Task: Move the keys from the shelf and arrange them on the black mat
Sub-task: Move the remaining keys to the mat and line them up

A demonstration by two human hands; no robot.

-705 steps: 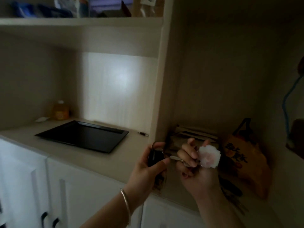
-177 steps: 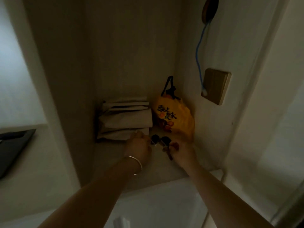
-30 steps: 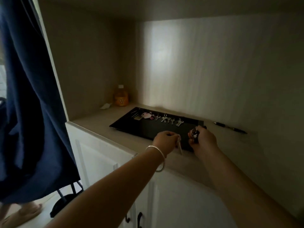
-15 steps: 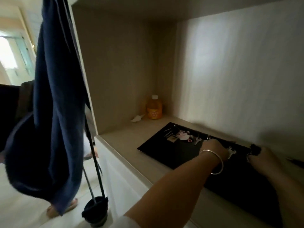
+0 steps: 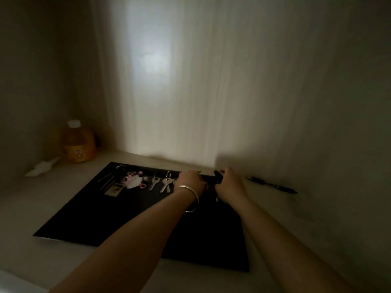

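Right hand (image 5: 229,186) has its fingers (image 5: 222,171) curled round a dark fob (image 5: 218,179) at the back edge of the mat (image 5: 131,216); something thin and pale pokes out under the palm, too dark to say what. Left hand (image 5: 191,181), bracelet (image 5: 190,197) on the wrist, is knuckles-up just beside the right one, fingers tucked under, so honestly can't tell if it's got anything.

The keys (image 5: 166,183) lie in a row along the mat's back edge, left of the left hand: a couple of silver ones on a ring, then a pink charm (image 5: 133,180), a small tag (image 5: 113,190) and some thin dark bits at the far left. Off the mat on the surface (image 5: 31,208): pen (image 5: 270,185) to the right, orange bottle (image 5: 77,142) at the back left corner, a white scrap (image 5: 42,167) near it.
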